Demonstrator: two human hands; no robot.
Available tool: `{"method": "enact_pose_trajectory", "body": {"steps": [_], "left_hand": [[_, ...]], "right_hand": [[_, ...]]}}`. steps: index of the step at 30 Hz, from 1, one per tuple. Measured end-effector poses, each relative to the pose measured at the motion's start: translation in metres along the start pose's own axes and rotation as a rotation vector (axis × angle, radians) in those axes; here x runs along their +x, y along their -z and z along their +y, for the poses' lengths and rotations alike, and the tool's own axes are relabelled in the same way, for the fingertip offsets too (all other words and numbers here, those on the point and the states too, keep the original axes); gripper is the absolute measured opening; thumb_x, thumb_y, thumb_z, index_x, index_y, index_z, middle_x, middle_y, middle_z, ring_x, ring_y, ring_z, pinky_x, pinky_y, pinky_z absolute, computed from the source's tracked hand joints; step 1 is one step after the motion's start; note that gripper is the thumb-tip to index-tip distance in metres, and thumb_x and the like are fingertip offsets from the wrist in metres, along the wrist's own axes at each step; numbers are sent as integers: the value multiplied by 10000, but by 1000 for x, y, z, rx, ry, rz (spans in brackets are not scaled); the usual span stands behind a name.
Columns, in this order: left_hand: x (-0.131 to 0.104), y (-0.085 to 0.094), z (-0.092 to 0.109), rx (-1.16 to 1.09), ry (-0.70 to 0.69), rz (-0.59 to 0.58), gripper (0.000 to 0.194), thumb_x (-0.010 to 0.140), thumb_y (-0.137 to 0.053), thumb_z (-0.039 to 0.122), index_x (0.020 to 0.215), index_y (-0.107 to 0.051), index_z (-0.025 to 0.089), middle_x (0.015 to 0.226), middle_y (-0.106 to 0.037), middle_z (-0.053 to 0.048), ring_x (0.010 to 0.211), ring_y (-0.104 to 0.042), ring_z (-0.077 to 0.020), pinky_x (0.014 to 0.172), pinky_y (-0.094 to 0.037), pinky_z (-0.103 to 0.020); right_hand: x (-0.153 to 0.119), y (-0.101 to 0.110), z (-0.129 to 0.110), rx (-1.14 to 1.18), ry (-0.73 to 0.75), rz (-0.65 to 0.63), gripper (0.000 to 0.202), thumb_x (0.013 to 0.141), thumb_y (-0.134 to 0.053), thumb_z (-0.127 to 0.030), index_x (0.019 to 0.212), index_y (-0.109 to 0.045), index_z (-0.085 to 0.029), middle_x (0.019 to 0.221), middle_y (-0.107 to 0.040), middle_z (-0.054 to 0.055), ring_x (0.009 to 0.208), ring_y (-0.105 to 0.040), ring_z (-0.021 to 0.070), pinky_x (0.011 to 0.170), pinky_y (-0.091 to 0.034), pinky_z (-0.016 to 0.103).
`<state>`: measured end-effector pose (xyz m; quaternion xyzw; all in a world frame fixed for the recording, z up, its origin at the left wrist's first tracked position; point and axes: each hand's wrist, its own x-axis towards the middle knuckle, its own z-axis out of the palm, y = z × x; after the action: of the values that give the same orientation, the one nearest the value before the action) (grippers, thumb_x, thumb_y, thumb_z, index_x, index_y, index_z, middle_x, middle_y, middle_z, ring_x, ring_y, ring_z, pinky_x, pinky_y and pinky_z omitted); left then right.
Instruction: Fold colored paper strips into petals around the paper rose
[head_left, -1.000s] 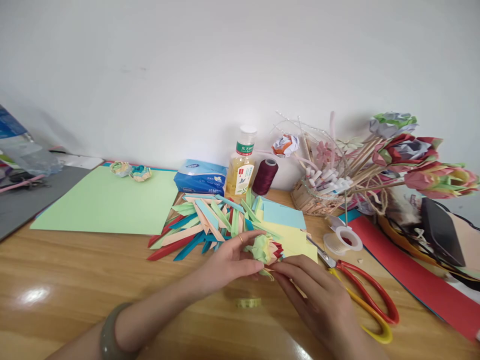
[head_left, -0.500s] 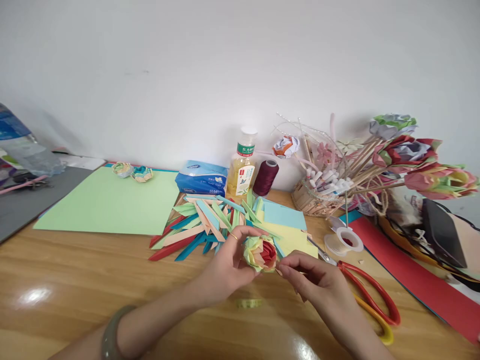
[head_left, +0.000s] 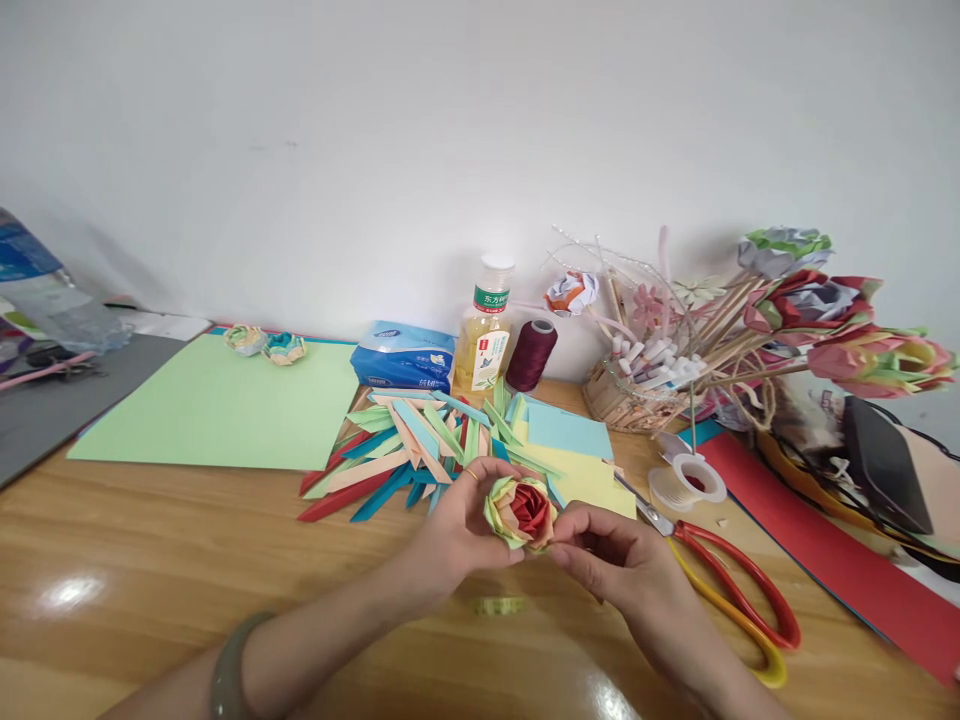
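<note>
1. The worktop (head_left: 187, 560), wood-grained, carries everything named below; glare shows on its near part.
2. The light green sheet (head_left: 217, 410) lies flat at the left; two small paper rosettes (head_left: 264, 343) sit side by side at its far edge.
3. The basket (head_left: 630, 400) stands at the back right, holding sticks topped with paper flowers that lean out to the right; a long red sheet (head_left: 832, 560) lies nearer, at the right.
4. The pile of paper strips (head_left: 412, 445), in red, blue, peach and green, spreads over the middle; blue and yellow paper lies just beside it.
5. The left hand (head_left: 469, 520) cradles the layered paper flower (head_left: 523, 512) from the left, fingers curled around it; the right hand (head_left: 622, 560) has thumb and forefinger pinched on the flower's lower right edge.
6. The scissors (head_left: 720, 575), with red and yellow handles, lie right of the hands; the tissue pack (head_left: 403, 355), bottle (head_left: 484, 335) and dark red thread spool (head_left: 532, 356) stand along the back.
7. The paper flower, red-centred with peach and yellow-green outer petals, is held above the worktop, its opening facing the camera.
</note>
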<state>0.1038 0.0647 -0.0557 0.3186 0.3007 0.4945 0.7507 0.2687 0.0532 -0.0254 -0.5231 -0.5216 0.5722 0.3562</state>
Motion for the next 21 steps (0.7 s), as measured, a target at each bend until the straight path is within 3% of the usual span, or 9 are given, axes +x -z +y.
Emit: {"method": "enact_pose_trajectory", "body": {"steps": [3,7,10,15,21], "left_hand": [[-3,-2,6,-94,121,42,559,460,-755,23,946,-542,200,959,-616,-18,840,-582,-166,672,-497,-281],[-4,-2,8,-150,222,20,567,451,-732,-1,951,-532,177,918,-633,-19,747,-607,-148,598,-516,-268],[-4,-2,8,-183,250,-12,532,466,-728,6,930,-531,175,900,-640,-15,719,-615,-143,556,-518,-251],[-3,-3,8,-162,286,-19,522,483,-737,20,945,-544,170,911,-646,-24,709,-610,-133,553,-513,-242],[-3,-3,7,-91,322,42,533,476,-770,58,951,-554,166,902,-639,-24,704,-607,-135,566,-496,-252]], "right_hand": [[-1,2,2,-51,135,19,148,719,-711,-303,666,-639,-185,644,-589,-24,586,-514,103,530,-405,201],[-2,12,5,-307,520,80,67,814,-629,-199,751,-645,-217,671,-584,-17,603,-518,110,524,-423,202],[-2,16,5,-477,744,72,161,815,-610,-96,900,-638,-230,752,-609,-2,636,-547,109,550,-461,197],[-2,17,2,-675,908,57,252,834,-569,-60,1013,-639,-223,809,-619,28,702,-607,127,583,-505,206],[1,23,4,-929,1091,108,191,885,-519,-99,995,-648,-186,766,-612,37,650,-589,124,545,-483,224]]}}
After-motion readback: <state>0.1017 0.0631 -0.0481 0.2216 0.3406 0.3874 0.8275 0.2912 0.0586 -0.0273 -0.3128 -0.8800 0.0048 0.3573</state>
